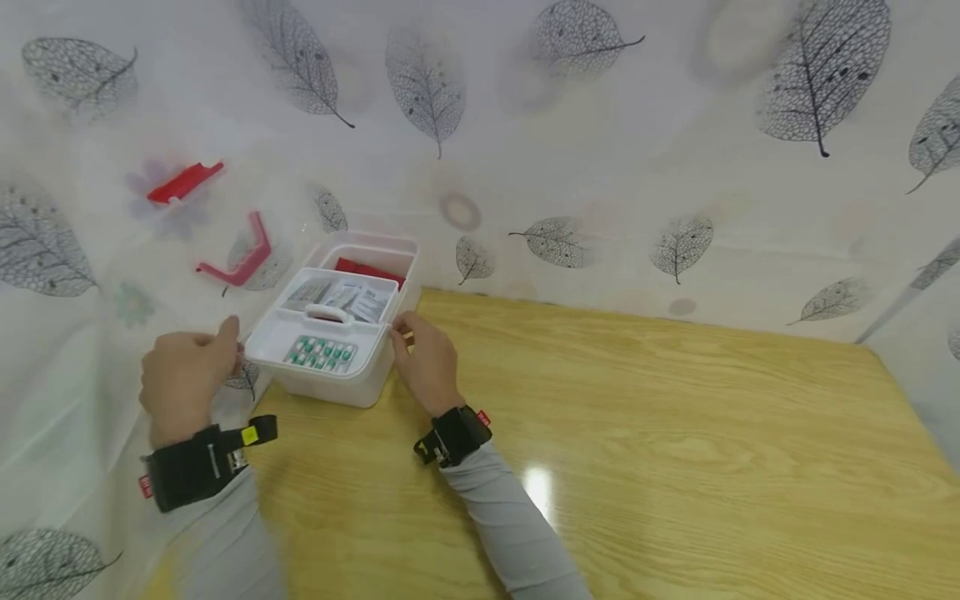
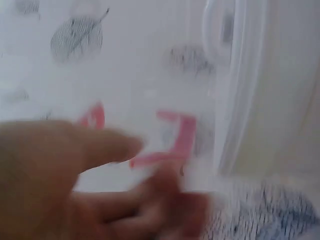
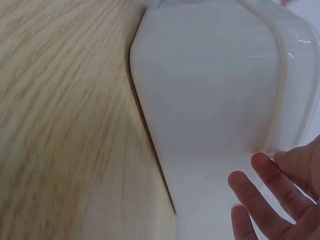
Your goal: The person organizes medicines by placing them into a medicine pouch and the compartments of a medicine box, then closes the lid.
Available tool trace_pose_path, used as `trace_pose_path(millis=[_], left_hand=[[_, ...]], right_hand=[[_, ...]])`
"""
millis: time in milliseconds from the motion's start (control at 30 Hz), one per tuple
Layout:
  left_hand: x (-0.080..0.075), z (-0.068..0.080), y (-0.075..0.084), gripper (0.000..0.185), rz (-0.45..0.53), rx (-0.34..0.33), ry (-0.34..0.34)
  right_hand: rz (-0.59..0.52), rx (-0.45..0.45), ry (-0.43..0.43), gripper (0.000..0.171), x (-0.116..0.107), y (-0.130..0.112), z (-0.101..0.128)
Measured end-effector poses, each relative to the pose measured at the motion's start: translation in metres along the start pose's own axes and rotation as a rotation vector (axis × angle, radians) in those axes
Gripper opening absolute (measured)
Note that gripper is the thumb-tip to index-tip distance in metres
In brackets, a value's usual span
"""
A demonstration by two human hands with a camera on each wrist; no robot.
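A white plastic box (image 1: 330, 390) stands at the table's left end, with a white lift-out tray (image 1: 266, 337) on its front part. The tray has a moulded handle (image 1: 328, 314), small packets (image 1: 360, 301) behind it and a blister pack of green-and-white capsules (image 1: 321, 353) in front. My right hand (image 1: 429, 365) pinches the tray's right edge between thumb and forefinger; its other fingers (image 3: 247, 192) lie loose beside the box wall. By the tray's left front corner is my left hand (image 1: 183, 379), blurred in its wrist view, with a gap between thumb and fingers and nothing visible held.
Something red (image 1: 367, 268) lies inside the box behind the tray. Left of the box are a pink bracket-shaped piece (image 1: 251, 260) and a red piece (image 1: 183, 182), against the leaf-patterned sheet (image 1: 480, 150). The wood-grain table (image 1: 675, 433) extends to the right.
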State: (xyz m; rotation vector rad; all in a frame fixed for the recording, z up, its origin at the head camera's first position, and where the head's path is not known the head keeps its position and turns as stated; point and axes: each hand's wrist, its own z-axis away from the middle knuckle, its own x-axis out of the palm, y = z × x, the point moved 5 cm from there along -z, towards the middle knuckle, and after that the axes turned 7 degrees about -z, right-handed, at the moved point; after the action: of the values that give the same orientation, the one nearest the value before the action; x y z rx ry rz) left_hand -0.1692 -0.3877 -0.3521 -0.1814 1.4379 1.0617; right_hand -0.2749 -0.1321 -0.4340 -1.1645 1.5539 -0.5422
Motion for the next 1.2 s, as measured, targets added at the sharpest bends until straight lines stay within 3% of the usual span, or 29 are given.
trace_pose_path(millis=[100,167,300,400,567,733,800,867,1000,1100,1200], left_hand=[[0.010,-0.008,-0.024,0.092,0.016,-0.009,-0.300],[0.019,-0.015,-0.033,0.100,0.098,0.007,-0.372],[0.042,-0.027,-0.036,0.103,0.310,0.057,-0.360],[0.053,-0.032,-0.035,0.099,0.414,0.072,-0.322],[0.056,-0.038,-0.032,0.096,0.427,0.109,-0.320],[0.060,-0.037,-0.039,0.105,0.443,0.116,-0.403],[0.062,-0.035,-0.040,0.109,0.423,0.125,-0.434],[0.063,-0.034,-0.039,0.110,0.408,0.152,-0.476],[0.065,-0.032,-0.036,0.107,0.452,0.189,-0.590],[0.065,-0.030,-0.033,0.098,0.504,0.203,-0.681],[0.066,-0.028,-0.030,0.082,0.511,0.226,-0.743]], right_hand=[[0.002,0.001,0.003,0.007,-0.002,0.002,0.002],[0.002,-0.004,0.005,0.008,-0.004,0.002,0.003],[-0.009,-0.012,-0.023,0.007,-0.010,0.003,0.004],[-0.019,-0.021,-0.087,0.006,-0.016,0.001,0.002],[-0.045,-0.026,-0.255,0.006,-0.028,-0.002,-0.003],[-0.071,0.007,-0.383,0.011,-0.049,-0.003,0.003],[-0.093,0.017,-0.345,0.014,-0.064,-0.002,0.004],[-0.111,0.028,-0.254,0.020,-0.081,0.001,0.004],[-0.136,0.089,-0.109,0.045,-0.111,0.015,0.004],[-0.139,0.158,-0.114,0.058,-0.124,0.025,0.006],[-0.131,0.201,-0.134,0.059,-0.134,0.032,0.009]])
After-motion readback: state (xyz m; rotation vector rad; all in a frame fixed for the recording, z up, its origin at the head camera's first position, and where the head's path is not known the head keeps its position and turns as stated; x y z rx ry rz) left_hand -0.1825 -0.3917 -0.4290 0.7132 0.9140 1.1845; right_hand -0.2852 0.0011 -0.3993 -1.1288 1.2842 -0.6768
